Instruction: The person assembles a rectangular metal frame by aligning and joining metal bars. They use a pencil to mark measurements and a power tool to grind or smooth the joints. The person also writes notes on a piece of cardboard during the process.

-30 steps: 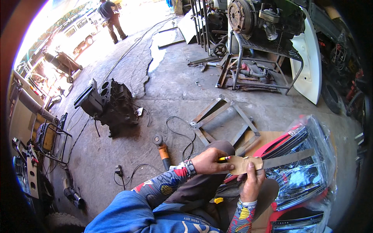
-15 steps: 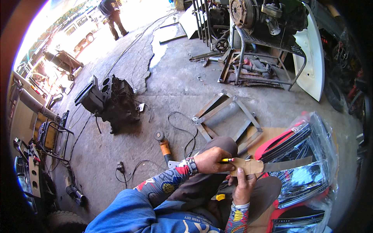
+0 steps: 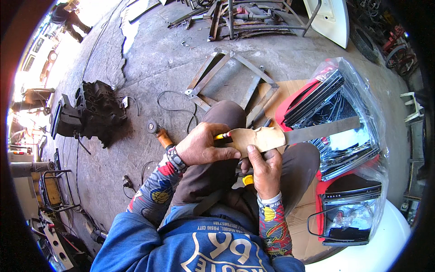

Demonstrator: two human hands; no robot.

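Person is sitting with both hands working above brown-trousered knees (image 3: 222, 118). Left hand (image 3: 199, 147), a dark band circling its wrist, is grasping a thin yellow pencil-like stick with a reddish end (image 3: 221, 136); its thumb is pressing near the left edge of a flat tan cardboard-like piece with wavy edges (image 3: 260, 138). Right hand (image 3: 265, 170) is pinching the tan piece from below, its thumb lying on the upper face, its other fingers curling partly out of sight underneath. The tan piece is spanning the space between the hands, over the lap, and is overlapping a long flat grey metal strip (image 3: 321, 130), which is extending rightward above a clear-plastic-wrapped bundle of black and red parts (image 3: 335, 118). Whether any fingers are touching the strip, cannot tell. A small bright yellow object (image 3: 248, 180) is showing just beside the right hand, kind unclear. Beyond the knees, an angular frame of grey metal bars (image 3: 211, 75) is lying on the grey concrete floor (image 3: 154, 59). To the left, an orange-and-black angle grinder (image 3: 164, 137) is resting near the left hand; a dark metal engine block (image 3: 97, 109) is sitting farther left. Another person (image 3: 68, 20) is standing well apart, upper left.
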